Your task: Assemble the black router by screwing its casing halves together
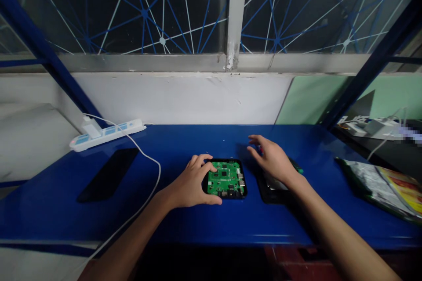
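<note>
A green circuit board [224,174] sits in a square black case [244,184] on the blue table, its ports along the right and front edges. My left hand [194,182] is around the left side of the case, thumb at the front corner and fingers over the back and the board. My right hand [272,158] is held with fingers apart, to the right of the case. Below it lies a dark flat piece [270,196] with a greyish part on top, half hidden by the hand. A small red-and-blue item [260,149] shows beside my right fingers, too small to name.
At the left, a white power strip [132,127] holds a plugged-in charger [91,127], and a white cable [157,164] runs forward over the blue table [204,228]. A dark flat slab [107,178] lies nearby. Far right is a shiny packet [385,184]. Blue posts flank the table.
</note>
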Motion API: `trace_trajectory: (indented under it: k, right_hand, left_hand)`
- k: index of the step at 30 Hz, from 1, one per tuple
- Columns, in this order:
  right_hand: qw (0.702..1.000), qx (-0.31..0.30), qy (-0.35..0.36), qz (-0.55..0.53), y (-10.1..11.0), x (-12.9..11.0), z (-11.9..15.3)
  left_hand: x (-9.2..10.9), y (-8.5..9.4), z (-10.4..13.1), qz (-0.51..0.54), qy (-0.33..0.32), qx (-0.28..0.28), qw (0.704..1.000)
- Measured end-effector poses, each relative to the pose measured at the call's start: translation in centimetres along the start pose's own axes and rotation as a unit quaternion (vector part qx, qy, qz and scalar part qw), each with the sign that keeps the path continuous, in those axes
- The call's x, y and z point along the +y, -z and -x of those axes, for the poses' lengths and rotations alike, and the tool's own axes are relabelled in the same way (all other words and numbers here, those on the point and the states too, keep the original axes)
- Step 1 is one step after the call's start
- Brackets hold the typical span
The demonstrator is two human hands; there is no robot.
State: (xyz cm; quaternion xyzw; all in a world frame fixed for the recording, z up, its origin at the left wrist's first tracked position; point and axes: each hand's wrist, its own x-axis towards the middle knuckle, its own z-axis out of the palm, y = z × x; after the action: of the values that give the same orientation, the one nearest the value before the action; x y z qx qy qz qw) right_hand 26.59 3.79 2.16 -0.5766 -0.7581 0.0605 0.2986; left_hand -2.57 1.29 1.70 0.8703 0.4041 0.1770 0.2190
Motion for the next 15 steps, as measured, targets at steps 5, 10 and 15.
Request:
trace_trajectory:
  k: [5,10,15]
  right_hand:
    - [0.991,0.037,-0.051,0.120,-0.3,1.7,-0.3]
    - [0.982,0.013,-0.085,0.168,-0.6,2.4,-0.2]
    - [0.980,0.010,-0.093,0.176,-0.6,2.7,-0.2]
  left_hand:
    - [0.0,-0.8,1.1,-0.006,-0.009,0.019,1.000]
    - [0.1,-1.4,1.4,-0.026,-0.005,0.024,0.999]
    - [0.2,-1.4,1.4,-0.026,-0.009,0.027,0.999]
